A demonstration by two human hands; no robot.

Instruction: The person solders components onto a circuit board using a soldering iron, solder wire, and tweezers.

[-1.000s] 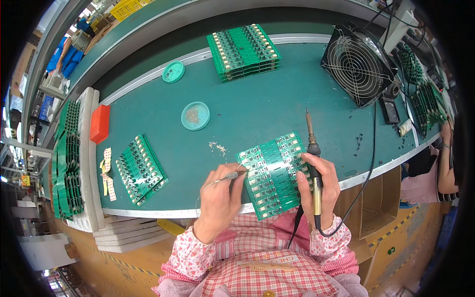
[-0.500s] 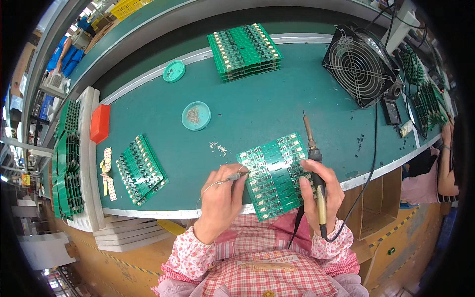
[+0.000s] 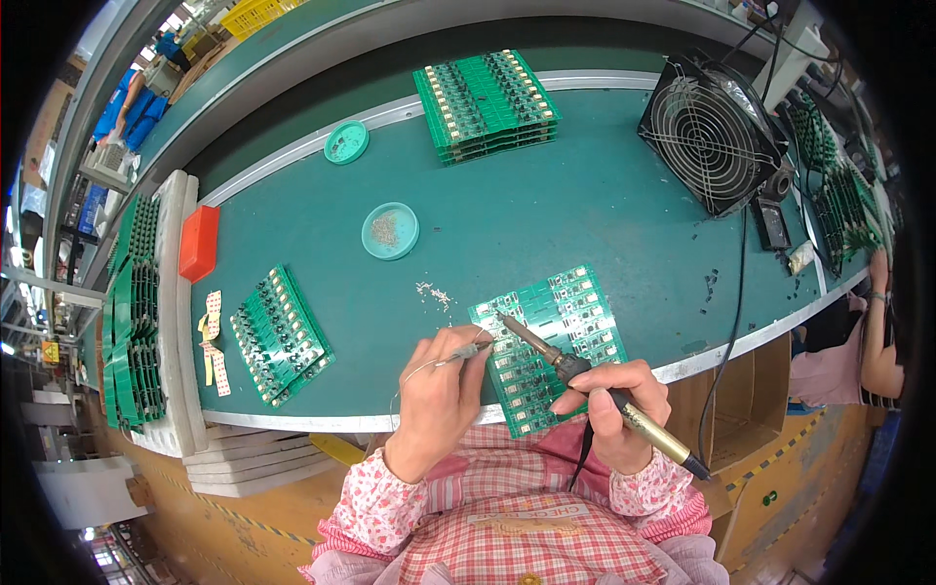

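Capital letters (image 3: 517, 517) — on 1 pale patch (image 3: 570, 509) of the checked apron (image 3: 526, 554)

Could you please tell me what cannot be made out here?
In the head view:
Soldering iron: tip too small to tell whether it touches the circuit board.
Left hand: its palm is hidden by the hand's back.
Pieces in the nearer dish: too small to identify.
Co-worker at right: cut off by the dark rim.

The circuit board (image 3: 575, 327) looks glossy, the tabletop (image 3: 517, 210) matt.
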